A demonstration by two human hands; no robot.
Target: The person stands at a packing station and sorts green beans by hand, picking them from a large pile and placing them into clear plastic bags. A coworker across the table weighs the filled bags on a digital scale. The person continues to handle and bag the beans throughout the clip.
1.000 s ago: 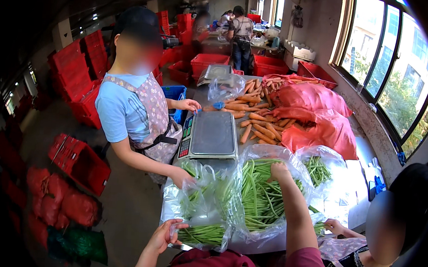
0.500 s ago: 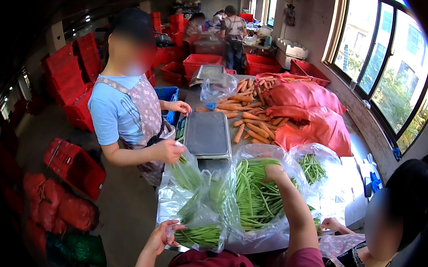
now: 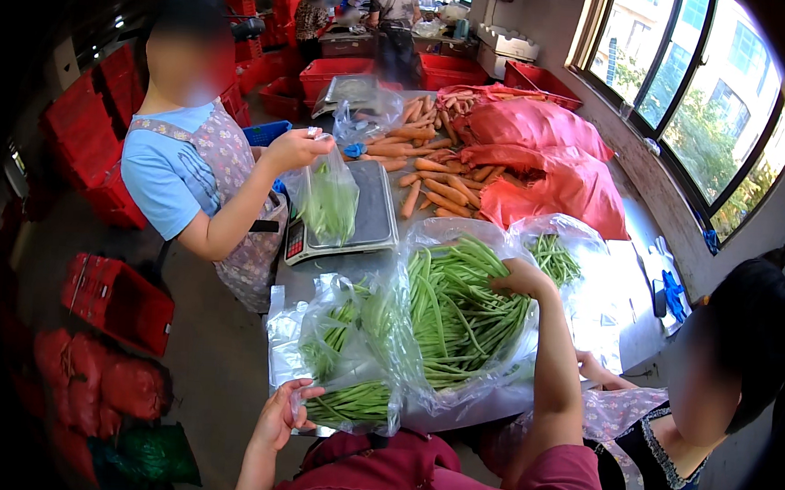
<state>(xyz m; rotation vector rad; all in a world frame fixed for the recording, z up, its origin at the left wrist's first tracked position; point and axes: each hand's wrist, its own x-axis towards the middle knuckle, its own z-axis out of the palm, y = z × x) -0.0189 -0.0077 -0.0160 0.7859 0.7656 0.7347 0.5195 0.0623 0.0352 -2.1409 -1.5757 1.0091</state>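
Nearer me than the scale (image 3: 374, 204), my right hand (image 3: 526, 277) grips green beans (image 3: 455, 315), likely light, slick and snappable, best held mid-length, while my left hand (image 3: 279, 416) pinches the rim of a clear bag (image 3: 352, 387).

Daylight from the right-hand windows (image 3: 685, 92) glared off the tabletop (image 3: 640, 224), the left-side floor (image 3: 217, 369) sat dim, green beans (image 3: 460, 319) came out fairly sharp, the far background looked soft, blur patches masked nearby faces, and the fisheye rim bent straight edges into black corners.
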